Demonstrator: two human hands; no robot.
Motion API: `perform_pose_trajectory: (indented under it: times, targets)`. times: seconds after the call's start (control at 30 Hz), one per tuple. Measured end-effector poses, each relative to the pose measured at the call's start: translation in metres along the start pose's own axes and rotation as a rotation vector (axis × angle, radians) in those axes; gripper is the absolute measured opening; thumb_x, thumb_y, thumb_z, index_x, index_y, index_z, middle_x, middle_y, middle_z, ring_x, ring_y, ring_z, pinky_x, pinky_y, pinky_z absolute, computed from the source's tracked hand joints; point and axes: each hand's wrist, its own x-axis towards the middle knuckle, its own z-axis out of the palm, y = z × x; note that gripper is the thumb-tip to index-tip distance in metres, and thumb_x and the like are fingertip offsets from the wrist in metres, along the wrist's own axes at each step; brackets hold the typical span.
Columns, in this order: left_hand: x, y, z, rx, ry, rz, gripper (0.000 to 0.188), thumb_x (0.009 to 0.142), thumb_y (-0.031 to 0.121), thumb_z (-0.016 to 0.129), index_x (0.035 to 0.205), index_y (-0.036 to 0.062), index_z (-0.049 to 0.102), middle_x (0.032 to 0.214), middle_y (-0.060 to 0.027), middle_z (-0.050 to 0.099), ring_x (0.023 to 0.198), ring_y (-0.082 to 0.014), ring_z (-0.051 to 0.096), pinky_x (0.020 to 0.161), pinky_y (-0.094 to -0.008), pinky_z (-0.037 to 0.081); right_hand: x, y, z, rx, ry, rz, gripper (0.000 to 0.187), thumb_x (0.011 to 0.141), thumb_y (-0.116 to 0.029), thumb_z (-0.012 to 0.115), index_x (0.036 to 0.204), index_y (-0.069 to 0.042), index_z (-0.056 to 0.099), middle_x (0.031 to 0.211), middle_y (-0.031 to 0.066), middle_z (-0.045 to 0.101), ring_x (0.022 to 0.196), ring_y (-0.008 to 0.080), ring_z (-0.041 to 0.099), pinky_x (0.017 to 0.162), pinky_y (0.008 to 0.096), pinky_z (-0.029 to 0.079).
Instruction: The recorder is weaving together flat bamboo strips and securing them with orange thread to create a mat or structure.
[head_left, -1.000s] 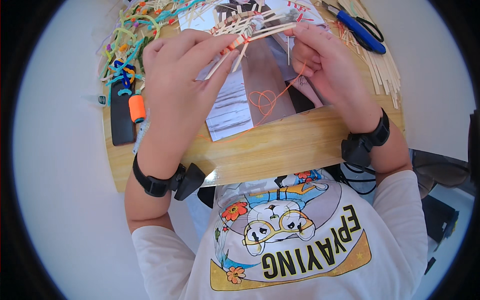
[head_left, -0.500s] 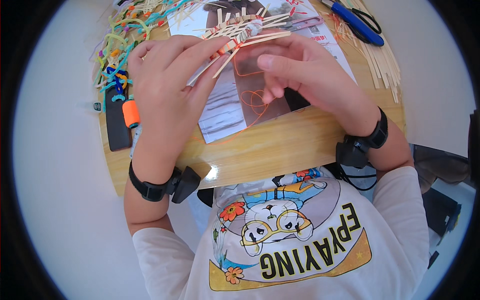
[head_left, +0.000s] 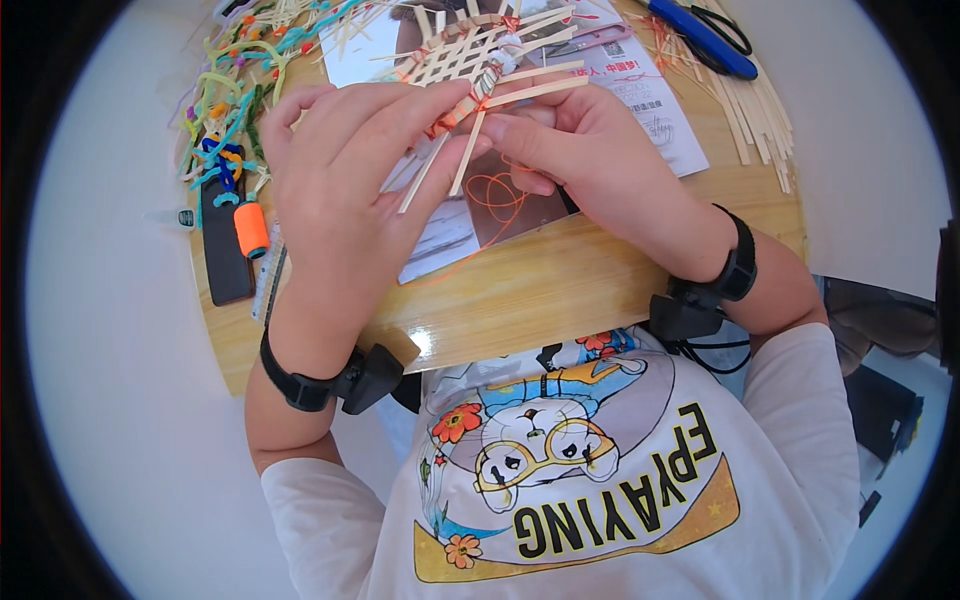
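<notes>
On the wooden counter [head_left: 560,290], both hands' fingers pinch a woven strip lattice [head_left: 470,55]: left hand [head_left: 350,190], right hand [head_left: 590,160]. It looks light, springy, brittle; best gripped at crossings.

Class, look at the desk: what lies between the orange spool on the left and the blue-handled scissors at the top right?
In the head view, both hands gripping the woven bamboo piece, over printed sheets, lie between the orange spool and scissors.

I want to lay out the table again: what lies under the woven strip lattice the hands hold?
Under the woven strip lattice lie printed paper sheets on the wooden table, with a loop of orange thread trailing below. Both hands hide the rest beneath.
</notes>
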Motion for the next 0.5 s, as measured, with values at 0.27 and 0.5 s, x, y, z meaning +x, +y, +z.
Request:
perform_pose_trajectory:
  times: [0.27, 0.5]
  targets:
    - [0.0001, -0.0016, 0.0, -0.04, 0.037, 0.059, 0.029, 0.073, 0.005, 0.08, 0.1, 0.009, 0.072, 0.093, -0.0022, 0.07, 0.086, -0.0155, 0.063, 0.091, -0.033, 0.039, -0.0056, -0.0031, -0.0037, -0.132, -0.028, -0.062, 0.016, 0.092, -0.014, 0.065, 0.103, -0.002, 0.062, 0.069, -0.0031, 0.059, 0.058, 0.0026, 0.049, 0.053, 0.0201, 0.038]
    - [0.0012, -0.0053, 0.0048, -0.006, 0.086, 0.134, 0.032, 0.069, 0.008, 0.08, 0.098, 0.0167, 0.072, 0.089, 0.0027, 0.068, 0.084, -0.0131, 0.062, 0.089, -0.0334, 0.038, -0.0025, 0.0002, -0.0052, 0.037, 0.018, -0.025, 0.017, 0.09, -0.014, 0.066, 0.099, 0.0, 0.061, 0.069, -0.0031, 0.05, 0.055, 0.0051, 0.042, 0.05, 0.0223, 0.032]
